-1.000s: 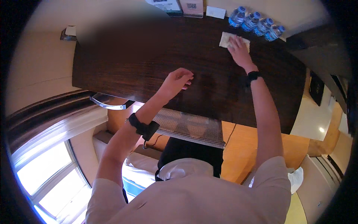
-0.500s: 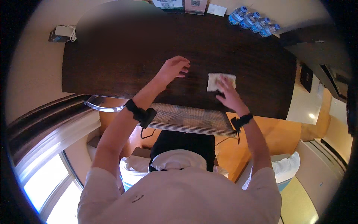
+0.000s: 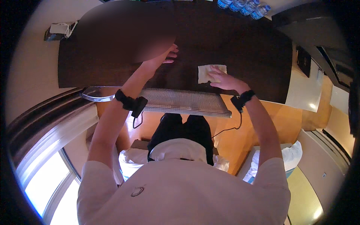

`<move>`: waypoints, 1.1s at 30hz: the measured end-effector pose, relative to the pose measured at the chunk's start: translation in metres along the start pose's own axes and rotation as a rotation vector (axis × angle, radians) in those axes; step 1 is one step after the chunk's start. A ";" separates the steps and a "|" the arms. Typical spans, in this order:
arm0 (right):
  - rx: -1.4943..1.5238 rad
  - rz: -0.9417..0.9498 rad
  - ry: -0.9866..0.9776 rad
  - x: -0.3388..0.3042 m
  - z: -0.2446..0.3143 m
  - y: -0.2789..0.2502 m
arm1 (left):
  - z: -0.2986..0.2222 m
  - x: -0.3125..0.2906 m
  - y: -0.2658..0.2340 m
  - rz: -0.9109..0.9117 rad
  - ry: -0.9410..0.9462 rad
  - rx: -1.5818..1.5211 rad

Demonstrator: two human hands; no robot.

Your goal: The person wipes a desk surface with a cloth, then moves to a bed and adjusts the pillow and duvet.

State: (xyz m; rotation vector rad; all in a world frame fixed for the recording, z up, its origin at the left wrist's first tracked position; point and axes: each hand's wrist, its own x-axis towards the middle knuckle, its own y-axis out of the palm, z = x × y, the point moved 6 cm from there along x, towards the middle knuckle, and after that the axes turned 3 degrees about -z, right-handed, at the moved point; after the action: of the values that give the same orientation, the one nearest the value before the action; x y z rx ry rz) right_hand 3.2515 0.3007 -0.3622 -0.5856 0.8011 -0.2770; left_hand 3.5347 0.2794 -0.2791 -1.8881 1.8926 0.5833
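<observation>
A small pale cloth (image 3: 203, 74) lies flat on the dark brown tabletop (image 3: 251, 62). My right hand (image 3: 222, 79) rests palm down on it, its fingers stretched out over the cloth and pointing left. To the left, my left hand (image 3: 169, 56) is over the tabletop with loosely bent, parted fingers and nothing visible in them. A blurred patch hides part of that hand. Each wrist wears a black band, the left band (image 3: 131, 103) and the right band (image 3: 243, 99).
Several water bottles (image 3: 243, 6) stand at the far right of the table. A ribbed, striped panel (image 3: 183, 101) and a clear curved piece (image 3: 99, 95) are along the near edge. At the far left is a white device with a cable (image 3: 62, 29). A dark screen (image 3: 315, 28) borders the right.
The view has shifted, so the table sits higher in it. My right hand and the cloth are nearer the table's front edge, with the hand turned more sideways. My left hand remains empty.
</observation>
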 end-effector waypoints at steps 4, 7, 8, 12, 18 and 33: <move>-0.099 -0.047 0.014 0.027 0.005 0.016 | 0.013 -0.005 0.003 -0.026 -0.010 -0.028; -0.200 -0.062 0.047 0.037 -0.002 0.022 | 0.015 -0.014 0.004 -0.041 0.008 -0.047; -0.242 -0.082 0.075 0.037 -0.006 0.023 | 0.014 -0.018 0.004 -0.041 0.023 -0.075; -0.196 -0.078 0.066 0.053 -0.008 0.004 | 0.019 -0.035 -0.017 -0.069 0.016 -0.115; -0.342 -0.146 0.006 0.122 0.000 -0.053 | 0.036 -0.051 -0.081 -0.118 -0.021 -0.106; -0.226 -0.491 -0.075 0.114 0.005 -0.104 | 0.036 -0.027 -0.199 -0.025 -0.022 -0.134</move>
State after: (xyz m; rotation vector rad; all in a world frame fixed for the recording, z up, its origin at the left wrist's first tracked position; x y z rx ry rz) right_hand 3.3300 0.1681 -0.3653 -1.0006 0.6108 -0.6146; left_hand 3.7336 0.3219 -0.2962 -1.9772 1.8548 0.7366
